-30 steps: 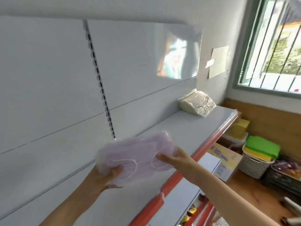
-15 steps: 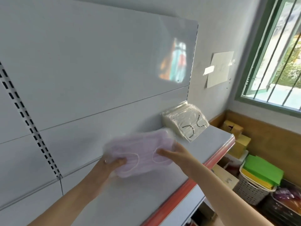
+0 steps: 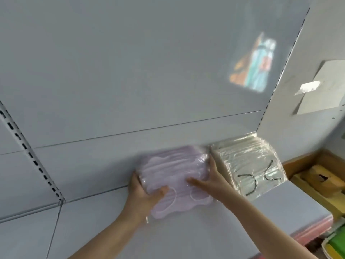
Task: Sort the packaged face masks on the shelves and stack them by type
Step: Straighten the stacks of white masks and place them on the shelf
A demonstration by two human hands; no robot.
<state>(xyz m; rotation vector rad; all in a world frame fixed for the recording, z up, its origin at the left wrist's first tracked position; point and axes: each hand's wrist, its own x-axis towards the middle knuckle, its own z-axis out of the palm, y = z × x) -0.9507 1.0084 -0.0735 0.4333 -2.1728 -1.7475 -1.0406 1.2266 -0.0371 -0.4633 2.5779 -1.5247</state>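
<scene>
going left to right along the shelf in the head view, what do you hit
slotted shelf upright → left hand → pink mask pack → right hand → white mask pack with black ear loops → cardboard boxes

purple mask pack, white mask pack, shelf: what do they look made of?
Purple mask pack: soft pleated fabric, probably nonwoven, in clear glossy film that glints at the edges. White mask pack: pale fabric masks with black ear loops under crinkled, shiny plastic wrap. Shelf: smooth grey surface, likely painted metal, with a red front strip.
</scene>
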